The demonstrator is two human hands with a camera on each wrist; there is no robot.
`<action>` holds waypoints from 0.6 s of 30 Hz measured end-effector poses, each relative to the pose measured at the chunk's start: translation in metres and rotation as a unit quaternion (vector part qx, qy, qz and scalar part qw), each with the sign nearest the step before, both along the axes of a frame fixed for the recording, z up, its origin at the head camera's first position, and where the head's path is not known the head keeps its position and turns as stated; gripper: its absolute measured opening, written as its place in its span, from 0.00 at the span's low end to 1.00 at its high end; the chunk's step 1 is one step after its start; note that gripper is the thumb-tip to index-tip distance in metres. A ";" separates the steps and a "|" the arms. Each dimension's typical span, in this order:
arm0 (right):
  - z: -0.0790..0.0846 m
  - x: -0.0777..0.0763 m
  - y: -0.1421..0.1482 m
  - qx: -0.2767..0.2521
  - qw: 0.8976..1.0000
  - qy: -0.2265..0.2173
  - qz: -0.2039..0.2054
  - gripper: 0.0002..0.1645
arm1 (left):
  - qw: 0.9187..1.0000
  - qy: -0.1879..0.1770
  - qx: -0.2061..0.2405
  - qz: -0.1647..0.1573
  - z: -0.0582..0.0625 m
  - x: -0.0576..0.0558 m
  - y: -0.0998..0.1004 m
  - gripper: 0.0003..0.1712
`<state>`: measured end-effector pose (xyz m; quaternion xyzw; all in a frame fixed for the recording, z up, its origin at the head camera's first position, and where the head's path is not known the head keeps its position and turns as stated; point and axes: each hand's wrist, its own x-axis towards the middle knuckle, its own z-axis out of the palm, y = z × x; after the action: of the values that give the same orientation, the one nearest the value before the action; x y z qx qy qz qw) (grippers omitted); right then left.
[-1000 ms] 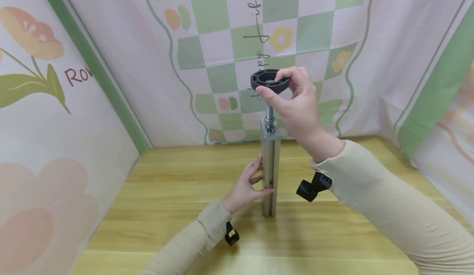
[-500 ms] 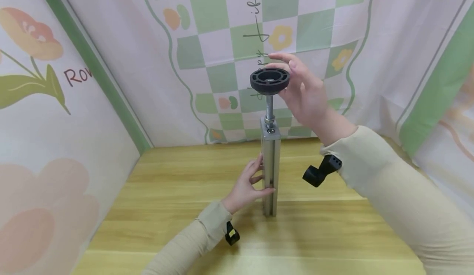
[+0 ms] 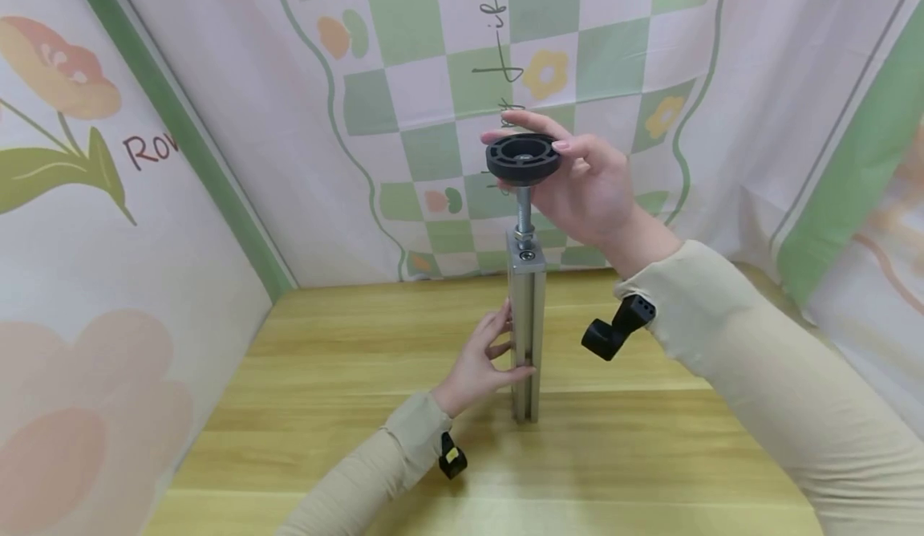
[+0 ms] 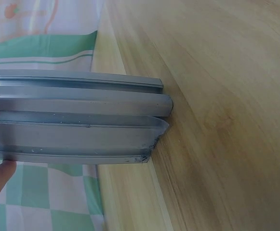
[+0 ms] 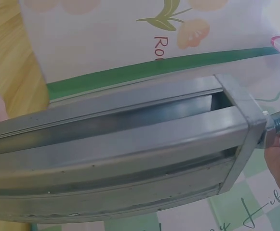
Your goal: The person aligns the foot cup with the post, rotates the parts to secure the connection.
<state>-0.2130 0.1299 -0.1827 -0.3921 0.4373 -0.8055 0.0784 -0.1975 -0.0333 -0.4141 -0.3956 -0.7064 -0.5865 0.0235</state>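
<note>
Our right hand (image 3: 588, 195) has moved in against the black foot (image 3: 523, 172), fingers curled round its rim. Lower down, our left hand (image 3: 471, 369) grips the metal profile (image 3: 526, 311), upright on the table (image 3: 325, 359), its long axis running up beneath the foot.

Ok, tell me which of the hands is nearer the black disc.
Right. The right hand is at the black disc, beside and behind it; the left hand is well below, holding the post.
</note>
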 end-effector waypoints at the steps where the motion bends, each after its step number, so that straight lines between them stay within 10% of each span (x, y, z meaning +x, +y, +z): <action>1: -0.001 0.000 0.000 -0.002 1.000 0.000 -0.002 0.25 | 1.000 0.002 0.000 0.000 0.000 0.000 0.000 0.66; 18: -0.006 0.004 0.000 -0.001 0.997 0.032 -0.068 0.13 | 1.000 0.007 0.004 -0.003 0.000 0.001 0.002 0.66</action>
<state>-0.2089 0.1303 -0.1889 -0.3870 0.4647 -0.7963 0.0092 -0.1965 -0.0313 -0.4138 -0.4015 -0.7030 -0.5864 0.0281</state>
